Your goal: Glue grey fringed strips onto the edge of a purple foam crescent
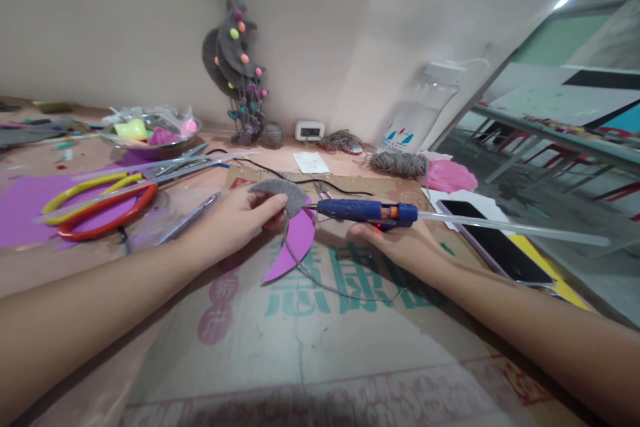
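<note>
At the bottom of the frame, a flattened cardboard sheet point(320, 353) with green and dark red printing covers the near part of the bench point(283, 157). Both forearms reach in from the lower corners. Mid-frame, the left hand point(257, 215) pinches a crescent point(299, 245), its upper part wrapped in grey yarn and its lower part bare purple, tapering to a point. A loose yarn strand point(320, 285) loops from it across the cardboard towards the right. The right hand point(403, 240) grips a blue glue gun point(370, 211), whose nozzle meets the crescent's edge where grey gives way to purple; a small red light glows beneath its body. A clear glue stick point(500, 222) juts from its rear.

Right of centre lies a dark-screened phone point(493, 240), partly over a yellow sheet point(547, 267). At left, scissors point(146, 201) with red and yellow handles lie on purple sheets point(25, 207), beside a pen point(193, 215).

Farther back are a bowl point(145, 145) of colourful bits at left, a white digital clock point(310, 131) at centre, a grey yarn hank point(397, 165), and a clear bottle point(417, 110). A grey crescent decoration point(233, 57) with coloured balls is against the wall, upper left of centre.
</note>
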Motion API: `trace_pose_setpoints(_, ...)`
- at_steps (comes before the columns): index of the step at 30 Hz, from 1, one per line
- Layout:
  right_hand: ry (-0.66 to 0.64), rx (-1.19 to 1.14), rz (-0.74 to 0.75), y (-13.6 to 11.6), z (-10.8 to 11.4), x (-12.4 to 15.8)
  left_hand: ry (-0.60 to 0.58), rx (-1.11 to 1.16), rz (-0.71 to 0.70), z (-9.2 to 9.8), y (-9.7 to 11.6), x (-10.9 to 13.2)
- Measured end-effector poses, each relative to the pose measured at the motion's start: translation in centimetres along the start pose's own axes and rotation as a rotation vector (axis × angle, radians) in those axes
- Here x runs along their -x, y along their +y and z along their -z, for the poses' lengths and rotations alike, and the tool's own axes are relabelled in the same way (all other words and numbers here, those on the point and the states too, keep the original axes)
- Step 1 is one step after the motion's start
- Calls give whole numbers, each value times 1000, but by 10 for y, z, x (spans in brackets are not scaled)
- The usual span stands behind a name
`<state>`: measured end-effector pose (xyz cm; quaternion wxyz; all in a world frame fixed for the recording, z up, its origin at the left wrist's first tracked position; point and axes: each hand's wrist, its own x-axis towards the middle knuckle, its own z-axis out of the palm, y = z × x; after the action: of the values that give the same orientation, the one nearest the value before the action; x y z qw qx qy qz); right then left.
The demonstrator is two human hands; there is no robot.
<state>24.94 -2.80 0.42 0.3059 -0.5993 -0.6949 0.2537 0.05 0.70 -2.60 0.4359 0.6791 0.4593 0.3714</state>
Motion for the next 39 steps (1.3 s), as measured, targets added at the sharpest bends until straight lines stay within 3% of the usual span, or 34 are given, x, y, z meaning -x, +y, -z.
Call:
trace_pose_setpoints(7, 4, 67, 48, 1, 2, -1, -5, 7, 0, 0, -1, 0)
trace_pose_setpoints(19, 43, -43, 20, -6, 1, -2, -13, -29, -5, 1, 2, 0)
trace_pose_setpoints(30, 87, 112, 32, -2, 2, -7, -39, -67, -2, 2, 3, 0)
trace_pose_setpoints(34, 112, 174, 35, -3, 13, -9, -35, -33, -2, 2, 4, -1)
trace_pose_setpoints(39, 133, 41, 153, -9, 35, -18, -20, -60, 4, 1, 4, -1)
